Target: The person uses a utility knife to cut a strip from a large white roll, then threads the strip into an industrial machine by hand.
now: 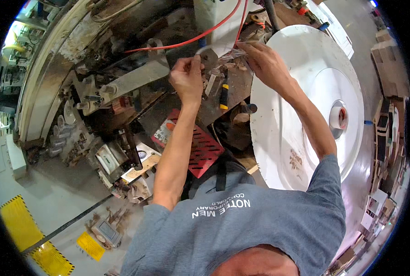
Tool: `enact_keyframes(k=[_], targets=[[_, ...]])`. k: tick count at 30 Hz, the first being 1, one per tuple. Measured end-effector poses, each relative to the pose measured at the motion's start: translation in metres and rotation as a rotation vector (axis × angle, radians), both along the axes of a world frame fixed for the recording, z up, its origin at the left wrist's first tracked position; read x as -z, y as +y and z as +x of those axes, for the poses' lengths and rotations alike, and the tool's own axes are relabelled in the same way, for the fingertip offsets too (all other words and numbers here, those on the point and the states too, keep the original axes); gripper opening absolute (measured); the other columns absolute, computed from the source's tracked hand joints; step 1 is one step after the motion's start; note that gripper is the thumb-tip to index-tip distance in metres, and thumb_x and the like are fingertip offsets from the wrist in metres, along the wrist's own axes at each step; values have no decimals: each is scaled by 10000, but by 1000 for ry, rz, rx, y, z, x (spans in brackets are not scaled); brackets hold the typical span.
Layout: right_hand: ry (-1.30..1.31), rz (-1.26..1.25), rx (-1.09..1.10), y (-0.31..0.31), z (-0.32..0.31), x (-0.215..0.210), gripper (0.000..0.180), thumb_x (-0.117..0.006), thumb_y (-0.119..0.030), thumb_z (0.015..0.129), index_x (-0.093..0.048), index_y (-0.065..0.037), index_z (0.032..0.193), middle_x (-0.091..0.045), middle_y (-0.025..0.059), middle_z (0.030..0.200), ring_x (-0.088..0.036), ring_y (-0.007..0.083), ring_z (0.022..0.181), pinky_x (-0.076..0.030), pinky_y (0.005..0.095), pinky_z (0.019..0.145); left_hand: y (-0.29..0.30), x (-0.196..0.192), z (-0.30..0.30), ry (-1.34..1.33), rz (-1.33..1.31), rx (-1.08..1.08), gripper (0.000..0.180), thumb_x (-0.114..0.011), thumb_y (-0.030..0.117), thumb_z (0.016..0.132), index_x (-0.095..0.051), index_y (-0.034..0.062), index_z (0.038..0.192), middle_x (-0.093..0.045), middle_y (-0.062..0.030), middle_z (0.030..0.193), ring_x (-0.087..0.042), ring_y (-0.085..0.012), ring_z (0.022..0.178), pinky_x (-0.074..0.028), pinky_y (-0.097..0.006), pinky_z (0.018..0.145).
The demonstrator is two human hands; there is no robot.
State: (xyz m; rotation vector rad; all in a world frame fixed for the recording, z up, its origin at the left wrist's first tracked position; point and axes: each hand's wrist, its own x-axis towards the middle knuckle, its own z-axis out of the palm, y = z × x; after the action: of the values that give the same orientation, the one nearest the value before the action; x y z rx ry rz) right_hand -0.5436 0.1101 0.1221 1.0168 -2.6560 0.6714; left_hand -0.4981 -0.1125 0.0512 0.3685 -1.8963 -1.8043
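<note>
My left hand is closed in a pinch at the far side of the cluttered bench. Its fingertips meet beside a grey-brown ring-shaped piece with a pale rim; what they pinch is too small to make out. To the right, my right hand reaches in with bent fingers drawn together. Crinkled clear plastic lies by those fingertips, and I cannot make out exactly what they hold. A yellow-and-black utility knife rests on the bench just nearer than the hands.
A large white round dished piece stands at my right, a tape roll at its centre. A red hose crosses beyond my hands. Below my left forearm is a red slotted panel. Dusty machine parts fill the left.
</note>
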Motion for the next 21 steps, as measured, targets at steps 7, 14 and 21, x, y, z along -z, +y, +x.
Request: enact_keyframes(k=[7,14,21], targets=[[214,-42,-52,-47,-40,0,384,-588,24,826,-656,-68,1193,-605,134,893,-607,337,862,-507,444,731,-21,18,-14,79,333,21,298,-699,195,929,-583,20,1141,-683,-72,861,-621,-120,739,-495,-282,660],[401,191,-110,-85,-83,12,305,-590,-8,775,-687,-50,1062,-618,104,962,-596,301,969,-533,409,802,-35,46,23,20,425,188,543,-640,59,933,-413,-23,1420,-658,-74,928,-593,-128,783,-493,-279,689],[271,254,-138,-113,-89,7,257,-610,-25,763,-723,-55,992,-634,113,939,-604,301,993,-531,395,881,-35,-44,120,-256,-4,-45,350,-637,31,903,-597,-36,1244,-689,-87,1041,-641,-147,930,-522,-276,821]])
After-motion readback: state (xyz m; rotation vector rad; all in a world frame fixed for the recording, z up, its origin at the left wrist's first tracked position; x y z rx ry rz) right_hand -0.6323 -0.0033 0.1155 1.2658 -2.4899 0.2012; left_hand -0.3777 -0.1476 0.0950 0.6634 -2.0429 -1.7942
